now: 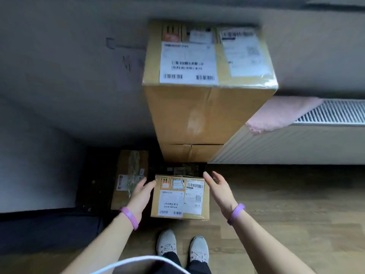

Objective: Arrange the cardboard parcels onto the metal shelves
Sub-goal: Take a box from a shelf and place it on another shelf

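Two shoes (pixel 167 242) are standing nearest, on the wood floor (pixel 276 204). Just beyond them the small box (pixel 179 196) is sitting on the floor, with a hand on either side. The left hand (pixel 141 192) is lying along its left side, fingers straight and close together, touching it or nearly so. The right hand (pixel 219 188) is hovering just beside the far right corner, fingers spread and gripping nothing. For a clean lift, I judge, both palms should be pressing flat on opposite sides, low down, before raising. A flat parcel (pixel 130 178) is lying just left of the box. Farther off, the tall stack (pixel 197 107) is standing against the wall (pixel 69 76), beside a radiator (pixel 316 139). No shelves are showing.
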`<control>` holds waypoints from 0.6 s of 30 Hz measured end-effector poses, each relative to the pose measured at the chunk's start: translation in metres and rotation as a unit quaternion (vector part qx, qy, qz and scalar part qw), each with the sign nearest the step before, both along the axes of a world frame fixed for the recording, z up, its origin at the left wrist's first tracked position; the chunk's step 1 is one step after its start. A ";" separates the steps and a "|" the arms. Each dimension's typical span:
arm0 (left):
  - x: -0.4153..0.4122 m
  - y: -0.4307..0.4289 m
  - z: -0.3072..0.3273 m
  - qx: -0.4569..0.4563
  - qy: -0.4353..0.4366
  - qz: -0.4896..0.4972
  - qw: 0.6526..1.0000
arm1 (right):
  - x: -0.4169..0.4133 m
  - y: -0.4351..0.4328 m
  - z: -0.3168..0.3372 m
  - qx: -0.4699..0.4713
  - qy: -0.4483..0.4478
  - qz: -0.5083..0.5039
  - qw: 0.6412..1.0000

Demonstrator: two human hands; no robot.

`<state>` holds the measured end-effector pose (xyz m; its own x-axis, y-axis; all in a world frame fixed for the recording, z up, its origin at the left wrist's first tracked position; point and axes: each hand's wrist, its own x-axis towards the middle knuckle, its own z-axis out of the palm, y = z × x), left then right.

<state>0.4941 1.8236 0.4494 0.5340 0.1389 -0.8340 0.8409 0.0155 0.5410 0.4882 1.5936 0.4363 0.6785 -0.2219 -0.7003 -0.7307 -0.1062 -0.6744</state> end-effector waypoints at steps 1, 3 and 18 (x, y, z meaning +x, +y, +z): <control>0.001 0.000 0.028 -0.009 -0.010 0.003 1.000 | 0.002 0.004 0.027 0.009 -0.010 0.006 1.000; 0.002 0.002 0.081 -0.028 -0.036 0.009 0.999 | 0.004 0.014 0.078 0.016 -0.035 0.022 0.999; -0.195 -0.018 0.313 -0.015 -0.250 0.095 0.964 | -0.137 0.038 0.304 0.132 -0.200 0.129 0.962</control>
<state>0.2989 1.8059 0.7627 0.8370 0.2544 -0.4846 0.4561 0.1651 0.8745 0.3508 1.6311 0.7405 0.9144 0.1410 -0.3795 -0.3785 -0.0351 -0.9249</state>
